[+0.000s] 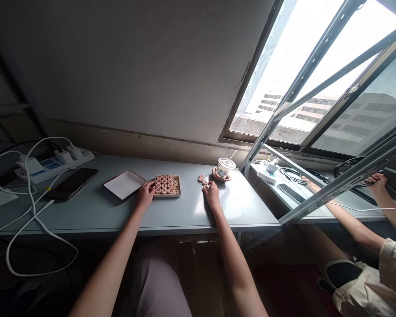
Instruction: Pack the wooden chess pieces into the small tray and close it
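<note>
Round wooden pieces with red and dark characters stand in rows inside a shallow open box [167, 195] on the grey table. My left hand [147, 192] is closed on the box's left edge. Just left of it lies a box lid [124, 185] with its white inside facing up. To the right, my right hand [211, 193] has its fingers pressed together at a loose wooden piece, partly hidden by the fingertips. Loose pieces [201, 178] lie just beyond those fingertips. Behind my right hand, a clear lidded cup [226, 164] with a straw stands in a brown bowl [221, 178].
On the left are a black phone [73, 184], a power strip [57, 166] and looping white cables [34, 207]. A metal frame post [262, 145] stands right of the cup. Beyond it, another person's hands [377, 180] are at a second table with cables.
</note>
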The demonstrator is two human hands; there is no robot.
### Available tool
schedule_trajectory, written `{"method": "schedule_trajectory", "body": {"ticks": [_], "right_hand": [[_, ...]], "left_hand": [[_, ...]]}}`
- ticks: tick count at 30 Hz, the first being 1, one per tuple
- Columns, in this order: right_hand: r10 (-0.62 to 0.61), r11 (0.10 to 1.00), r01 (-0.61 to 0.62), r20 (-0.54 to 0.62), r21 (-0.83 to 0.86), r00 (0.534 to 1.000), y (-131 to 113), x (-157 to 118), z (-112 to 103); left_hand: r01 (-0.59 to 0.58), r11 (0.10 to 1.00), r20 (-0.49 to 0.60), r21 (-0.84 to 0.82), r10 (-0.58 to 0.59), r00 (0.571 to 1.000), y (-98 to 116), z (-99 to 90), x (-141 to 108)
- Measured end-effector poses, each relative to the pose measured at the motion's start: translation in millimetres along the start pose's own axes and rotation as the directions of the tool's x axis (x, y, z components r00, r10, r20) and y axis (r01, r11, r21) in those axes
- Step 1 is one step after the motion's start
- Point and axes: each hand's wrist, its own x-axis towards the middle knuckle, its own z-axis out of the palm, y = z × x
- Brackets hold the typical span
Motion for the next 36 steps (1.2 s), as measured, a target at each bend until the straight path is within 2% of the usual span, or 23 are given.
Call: {"method": "schedule_trajectory", "body": {"ticks": [6,10,12,20,28,32,36], "right_hand": [[0.122,0.965,-0.105,0.055,-0.242,0.991,-1.1,15.9,-4.5],[0.051,0.959,0.000,0.173,-0.283,0.984,-1.7,23.2,-1.3],[0.003,0.965,0.046,0.185,-0.260,0.983,-2.8,24.4,1.6],[-0.079,0.969,0.100,0.100,-0.224,0.992,-12.4,17.2,11.4],[-0.031,0.898,0.013,-0.034,-0.439,0.999,-31.0,26.7,22.8],[0.011,0.902,0.022,0.074,-0.431,0.997,-37.2,44.4,34.5],[0.068,0.942,0.003,0.197,-0.337,0.978,-23.8,54.9,38.8]], "left_hand": [[0.003,1.000,-0.004,-0.002,-0.003,1.000,-3.2,1.7,0.2],[-0.016,1.000,-0.005,-0.010,0.016,1.000,-6.9,3.6,0.7],[-0.018,1.000,-0.014,-0.011,0.018,1.000,-7.4,3.9,0.8],[-0.006,0.999,-0.021,-0.032,0.005,1.000,-6.3,4.8,1.1],[-0.031,0.997,-0.046,-0.065,0.028,0.999,-11.0,7.4,2.1],[-0.044,0.994,-0.054,-0.096,0.039,0.998,-13.4,9.4,3.2],[-0.052,0.995,-0.061,-0.081,0.047,0.997,-20.3,15.1,5.5]]}}
